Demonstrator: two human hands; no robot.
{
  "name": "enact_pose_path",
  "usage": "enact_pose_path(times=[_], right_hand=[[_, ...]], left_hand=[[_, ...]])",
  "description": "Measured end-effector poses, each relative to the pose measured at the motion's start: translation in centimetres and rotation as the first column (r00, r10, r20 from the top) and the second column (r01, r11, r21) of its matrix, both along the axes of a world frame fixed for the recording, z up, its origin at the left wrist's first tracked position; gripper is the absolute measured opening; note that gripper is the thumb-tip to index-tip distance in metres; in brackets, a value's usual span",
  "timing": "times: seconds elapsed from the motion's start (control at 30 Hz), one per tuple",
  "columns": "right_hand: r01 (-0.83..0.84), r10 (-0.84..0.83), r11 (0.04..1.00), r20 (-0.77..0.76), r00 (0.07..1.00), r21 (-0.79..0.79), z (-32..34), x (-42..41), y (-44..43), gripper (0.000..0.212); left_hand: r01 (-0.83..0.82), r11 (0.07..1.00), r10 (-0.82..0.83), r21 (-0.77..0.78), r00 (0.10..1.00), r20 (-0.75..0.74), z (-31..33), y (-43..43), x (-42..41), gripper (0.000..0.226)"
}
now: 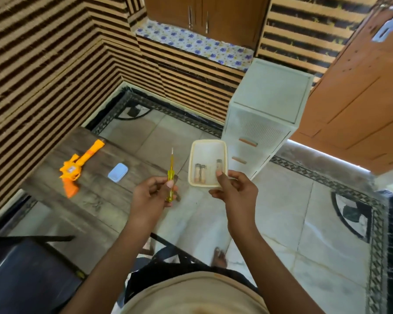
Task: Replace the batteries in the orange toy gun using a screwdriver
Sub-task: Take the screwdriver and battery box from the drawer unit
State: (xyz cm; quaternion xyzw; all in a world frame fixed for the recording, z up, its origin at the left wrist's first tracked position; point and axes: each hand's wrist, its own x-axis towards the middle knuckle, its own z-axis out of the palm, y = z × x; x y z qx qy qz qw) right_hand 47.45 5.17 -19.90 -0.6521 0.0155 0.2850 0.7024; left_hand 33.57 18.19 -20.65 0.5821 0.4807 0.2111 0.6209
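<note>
Screwdriver (pixel 170 175) in left fist (pixel 150 193), tray (pixel 208 163) pinched right (pixel 236 193)

Dark wooden table (pixel 95 200): orange toy gun (pixel 77 168), blue case (pixel 118 173) well apart.

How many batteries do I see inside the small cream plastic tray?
3. Two batteries lie side by side at the left of the cream plastic tray, which the right hand holds. One battery lies at its right, partly behind the thumb.

I logged: orange toy gun (pixel 77 165); yellow-handled screwdriver (pixel 170 177); cream tray (pixel 208 143); pale blue box (pixel 118 172); brown-and-tan striped wall (pixel 43 64); blue-flowered cloth (pixel 197 45); white drawer unit (pixel 266 114).
</note>
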Motion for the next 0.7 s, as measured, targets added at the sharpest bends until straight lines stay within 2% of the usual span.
enact_pose_path(times=[0.2,0.37,0.5,0.7], right_hand=[[0.065,-0.065,0.998,0.035,0.997,0.011,0.4,-6.7,4.0,0.031],[0.157,-0.156,0.987,-0.015,0.988,0.024,0.0,-13.8,7.8,0.031],[0.145,-0.145,0.989,-0.053,0.988,-0.003,-0.4,-18.8,10.8,0.030],[0.100,-0.102,0.994,-0.042,0.994,-0.036,-0.1,-21.5,13.9,0.026]], left_hand=[[0.031,0.999,-0.032,0.007,0.999,0.037,0.6,3.6,-7.7,0.013],[0.082,0.997,-0.082,-0.010,0.997,0.005,0.6,7.9,-15.1,0.008],[0.081,0.996,-0.081,-0.020,0.997,-0.016,0.6,11.4,-19.4,0.015],[0.094,0.995,-0.095,-0.025,0.995,-0.021,0.8,14.5,-21.4,0.014]])
